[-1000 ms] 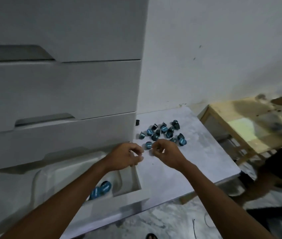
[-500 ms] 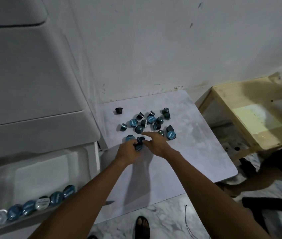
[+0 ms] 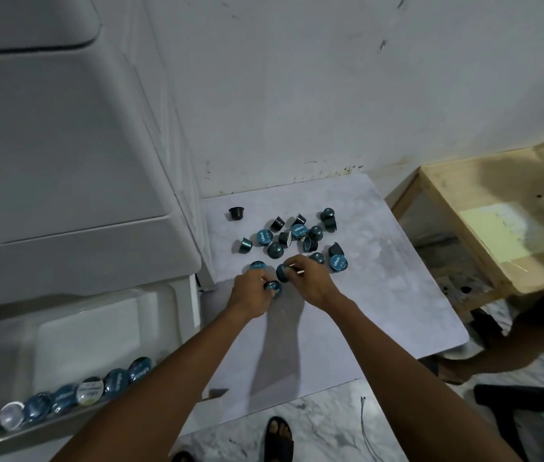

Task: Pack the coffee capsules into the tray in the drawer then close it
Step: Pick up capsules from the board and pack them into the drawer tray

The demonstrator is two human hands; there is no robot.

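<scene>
Several blue and dark coffee capsules lie scattered on a pale marbled tabletop. My left hand is at the pile's near edge, fingers closed on a capsule. Right beside it, my right hand pinches another blue capsule. At lower left the white drawer stands open. Inside it sits a clear tray with a row of several capsules along its near edge.
The white drawer cabinet fills the left side, and a white wall rises behind the table. A wooden stool stands at right, with another person's dark clothing below it. My sandalled foot rests on the marble floor.
The view swung from the drawer fronts to the table and open tray. Both hands moved away from the drawer to the capsule pile and closed on capsules.
</scene>
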